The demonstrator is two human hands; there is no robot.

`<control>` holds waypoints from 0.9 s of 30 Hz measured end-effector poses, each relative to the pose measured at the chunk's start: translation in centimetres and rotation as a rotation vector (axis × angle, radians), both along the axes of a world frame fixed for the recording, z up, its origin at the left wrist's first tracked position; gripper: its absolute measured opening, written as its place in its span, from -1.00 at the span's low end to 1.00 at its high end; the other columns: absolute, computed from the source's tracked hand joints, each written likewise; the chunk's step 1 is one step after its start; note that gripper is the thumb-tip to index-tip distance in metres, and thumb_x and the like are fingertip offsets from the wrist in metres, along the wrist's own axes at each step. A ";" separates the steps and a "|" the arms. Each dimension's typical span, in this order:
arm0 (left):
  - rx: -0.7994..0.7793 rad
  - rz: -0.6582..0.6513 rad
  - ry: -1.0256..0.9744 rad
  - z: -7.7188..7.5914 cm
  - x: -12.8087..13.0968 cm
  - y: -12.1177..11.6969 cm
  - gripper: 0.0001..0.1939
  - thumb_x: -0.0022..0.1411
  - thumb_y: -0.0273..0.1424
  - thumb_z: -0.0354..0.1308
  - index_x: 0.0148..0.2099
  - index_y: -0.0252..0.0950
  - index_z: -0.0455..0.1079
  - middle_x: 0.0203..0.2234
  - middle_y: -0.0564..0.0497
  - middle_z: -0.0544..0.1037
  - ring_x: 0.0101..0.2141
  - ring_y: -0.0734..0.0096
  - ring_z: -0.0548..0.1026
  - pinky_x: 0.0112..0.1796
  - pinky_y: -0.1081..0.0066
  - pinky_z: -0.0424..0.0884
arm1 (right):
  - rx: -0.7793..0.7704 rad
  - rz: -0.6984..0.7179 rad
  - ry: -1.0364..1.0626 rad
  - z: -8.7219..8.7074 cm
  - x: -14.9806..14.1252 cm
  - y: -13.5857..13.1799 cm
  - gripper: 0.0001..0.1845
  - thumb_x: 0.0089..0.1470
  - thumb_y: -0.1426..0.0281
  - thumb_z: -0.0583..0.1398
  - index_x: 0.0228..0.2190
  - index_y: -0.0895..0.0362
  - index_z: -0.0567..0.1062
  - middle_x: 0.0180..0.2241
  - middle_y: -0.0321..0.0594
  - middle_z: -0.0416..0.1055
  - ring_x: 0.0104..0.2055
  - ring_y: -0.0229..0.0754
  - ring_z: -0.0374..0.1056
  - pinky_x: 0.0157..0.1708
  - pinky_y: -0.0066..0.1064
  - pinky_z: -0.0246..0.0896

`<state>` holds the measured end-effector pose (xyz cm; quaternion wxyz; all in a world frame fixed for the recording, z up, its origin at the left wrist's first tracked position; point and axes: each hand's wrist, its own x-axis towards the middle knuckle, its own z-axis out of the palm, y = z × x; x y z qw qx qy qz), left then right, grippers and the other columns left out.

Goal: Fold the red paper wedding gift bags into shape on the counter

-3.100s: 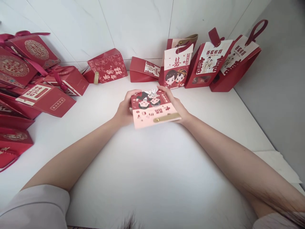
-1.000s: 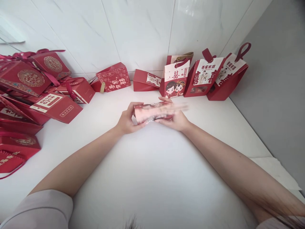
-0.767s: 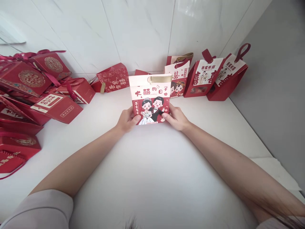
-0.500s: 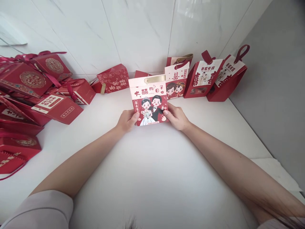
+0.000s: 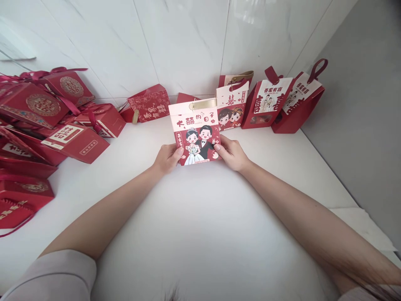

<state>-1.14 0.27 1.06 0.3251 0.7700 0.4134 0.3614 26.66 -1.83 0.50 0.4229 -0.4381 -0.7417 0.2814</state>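
A small pink and red gift bag with a cartoon bride and groom and a gold clasp on top stands upright at the middle of the white table. My left hand grips its lower left corner, thumb on the front. At the lower right corner my right hand grips it the same way. Both hands are closed on the bag.
Three upright red gift bags stand against the tiled wall behind, at the right. Two red boxes lie tipped by the wall. A heap of several red gift boxes fills the left side. A grey wall borders the table's right edge.
The bag was lying flat and face up in my hands, then was turned over and stood upright facing me. In the last half second it has stayed nearly still.
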 end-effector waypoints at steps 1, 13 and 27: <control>-0.003 0.001 -0.002 0.0 0.0 0.0 -0.30 0.35 0.24 -0.03 -0.39 -0.30 0.48 -0.63 -0.03 0.56 -0.64 0.41 0.45 -0.62 0.44 0.23 | 0.002 -0.003 -0.001 0.0 0.0 0.0 -0.28 0.28 -0.23 0.05 0.00 0.12 0.54 -0.44 -0.21 0.58 -0.38 -0.05 0.49 -0.39 -0.34 0.30; 0.000 -0.006 -0.008 0.5 0.3 -0.1 -0.29 0.33 0.26 -0.03 -0.47 -0.29 0.42 -0.70 0.00 0.50 -0.69 0.46 0.39 -0.63 0.45 0.24 | -0.022 -0.002 0.018 0.1 0.0 -0.1 -0.29 0.27 -0.23 0.07 -0.01 0.11 0.55 -0.46 -0.23 0.56 -0.41 -0.06 0.45 -0.38 -0.34 0.29; -0.013 0.035 0.040 1.2 0.6 -0.3 -0.26 0.32 0.29 -0.07 -0.53 -0.27 0.33 -0.73 0.01 0.45 -0.69 0.50 0.40 -0.61 0.50 0.29 | -0.061 -0.028 0.029 0.4 -0.2 -0.1 -0.22 0.27 -0.27 0.04 0.01 0.13 0.56 -0.26 -0.15 0.67 -0.26 -0.01 0.55 -0.23 -0.32 0.37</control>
